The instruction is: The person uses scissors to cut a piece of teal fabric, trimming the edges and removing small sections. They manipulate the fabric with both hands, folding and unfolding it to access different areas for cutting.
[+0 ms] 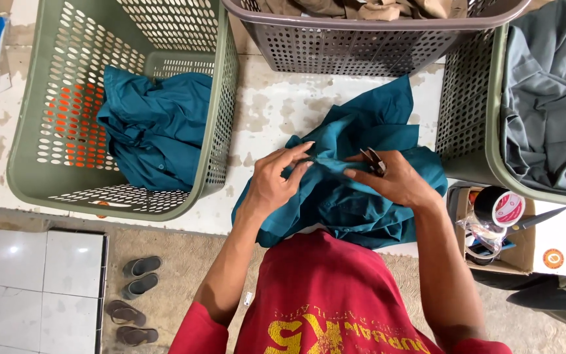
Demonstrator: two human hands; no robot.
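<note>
Both forearms reach up from the bottom of the frame to its centre, where the left hand pinches a fold of the crumpled teal shirt lying on the table, while the right hand grips small snips against the cloth.

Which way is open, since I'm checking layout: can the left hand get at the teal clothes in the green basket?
Probably yes: the left hand lies beside the green basket, whose open top leaves the teal clothes uncovered.
</note>
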